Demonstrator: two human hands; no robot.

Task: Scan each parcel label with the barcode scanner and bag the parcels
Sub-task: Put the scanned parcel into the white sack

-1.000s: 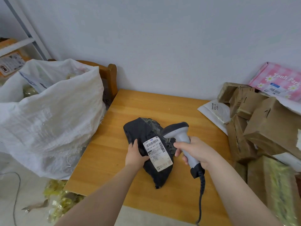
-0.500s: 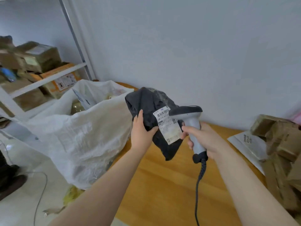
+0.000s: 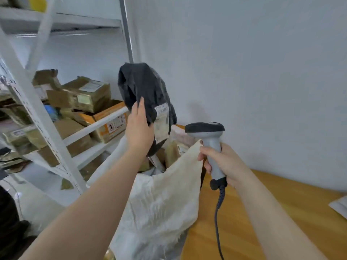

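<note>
Bagging step | our left hand [image 3: 139, 128] grips the dark parcel [image 3: 142, 87] above the open sack [image 3: 165, 203], which holds other parcels | our right hand [image 3: 223, 162] clasps the scanner [image 3: 208, 132] near the sack's rim | we judge it scanned; a white mailer [image 3: 340, 205] waits on the counter [image 3: 281, 212]

The parcel [image 3: 142, 85], a dark crumpled pouch with a white label [image 3: 161, 121] at its lower right, is held by the left hand [image 3: 138, 130] above the open white woven bag [image 3: 165, 203]. Brown parcels [image 3: 171, 152] lie inside the bag. The grey scanner [image 3: 210, 143], with a dark head, is upright in the right hand [image 3: 223, 162], beside the bag's rim.
</note>
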